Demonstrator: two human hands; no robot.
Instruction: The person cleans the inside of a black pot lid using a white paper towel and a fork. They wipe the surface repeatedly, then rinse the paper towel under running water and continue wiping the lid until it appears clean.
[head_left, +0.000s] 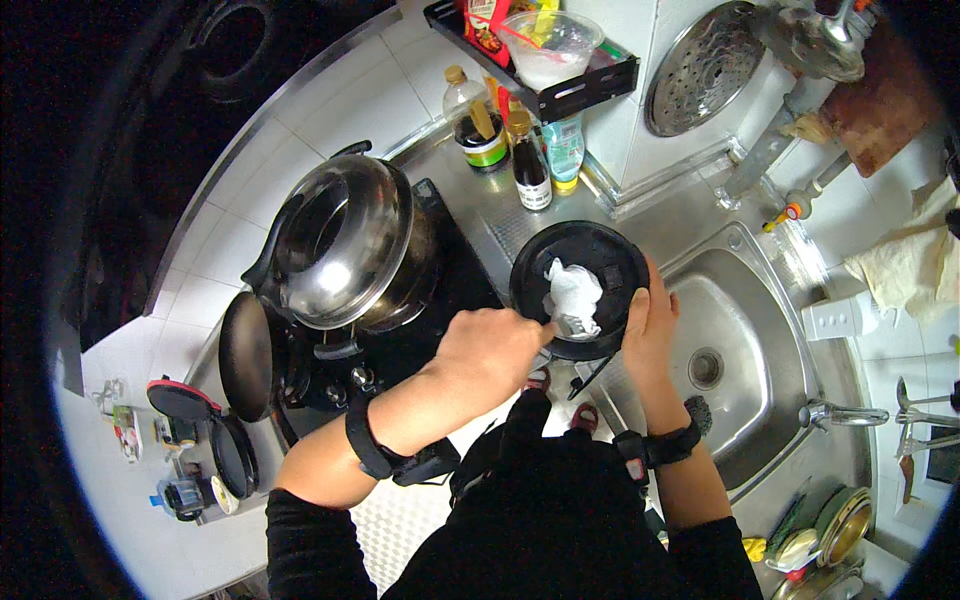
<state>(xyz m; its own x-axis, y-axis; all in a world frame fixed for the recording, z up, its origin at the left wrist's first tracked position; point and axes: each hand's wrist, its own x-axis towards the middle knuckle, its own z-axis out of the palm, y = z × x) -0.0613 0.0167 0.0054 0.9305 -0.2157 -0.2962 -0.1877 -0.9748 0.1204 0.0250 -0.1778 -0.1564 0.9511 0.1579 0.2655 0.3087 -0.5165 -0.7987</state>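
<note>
My right hand (651, 319) grips the right rim of a black round pan or lid (531, 262), with the thumb on top. A crumpled white paper towel or cloth (576, 292) lies on its dark inner face. My left hand (499, 346) is curled at the lower left rim, one fingertip reaching over the edge close to the white wad; whether it grips anything is hidden. A thin black part hangs below the round piece. To the left, a steel pot with a domed lid (349, 247) stands on the black cooktop (457, 247).
Bottles, including a dark sauce bottle (529, 169), stand behind under a black wall rack (585, 94). The steel sink (739, 315) with its faucet (840, 414) is on the right. A dark frying pan (246, 356) leans at the left; stacked bowls (846, 525) are lower right.
</note>
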